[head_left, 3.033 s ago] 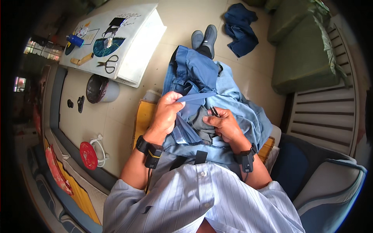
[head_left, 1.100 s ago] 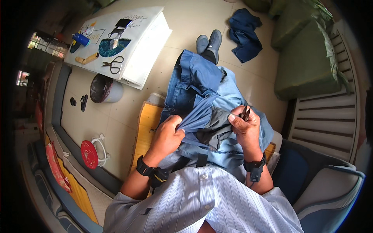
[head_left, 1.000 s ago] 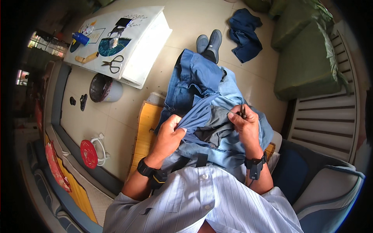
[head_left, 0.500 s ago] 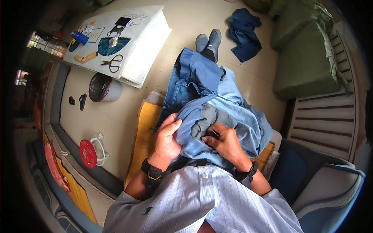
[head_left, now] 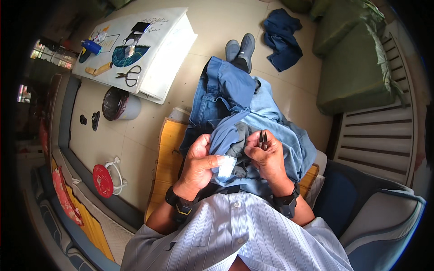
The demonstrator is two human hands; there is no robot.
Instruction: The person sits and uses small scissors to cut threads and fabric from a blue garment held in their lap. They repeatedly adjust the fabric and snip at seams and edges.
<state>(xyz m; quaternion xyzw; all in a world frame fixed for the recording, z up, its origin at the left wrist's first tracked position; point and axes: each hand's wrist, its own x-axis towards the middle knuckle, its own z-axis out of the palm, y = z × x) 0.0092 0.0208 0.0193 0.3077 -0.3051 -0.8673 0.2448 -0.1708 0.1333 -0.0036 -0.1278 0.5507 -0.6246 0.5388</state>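
Blue trousers and jeans (head_left: 266, 101) lie heaped across my lap. Between thumb and fingers, my left hand (head_left: 198, 165) pinches a fold of blue cloth (head_left: 227, 129), where a small whitish-blue patch or label (head_left: 227, 166) shows beside the thumb. Closed around small dark thread snips (head_left: 262, 140), my right hand (head_left: 266, 158) is just right of that cloth; two pointed black blades stick up past its fingers. Grey-green lining cloth (head_left: 241, 137) lies between the hands. Most of the snips is hidden in the right palm.
At the upper left is a white table (head_left: 169, 56) with black scissors (head_left: 129, 76), a blue bottle (head_left: 91, 46) and a tan stick-like piece (head_left: 99, 69). A bin (head_left: 129, 107) and a red-topped stool (head_left: 103, 180) stand on the floor. Dark blue trousers (head_left: 282, 40) lie beyond my feet.
My right hand has turned upward and drawn back from the cloth, bringing the snips' blades into view. My left hand has turned, and the pale patch now shows beside its thumb.
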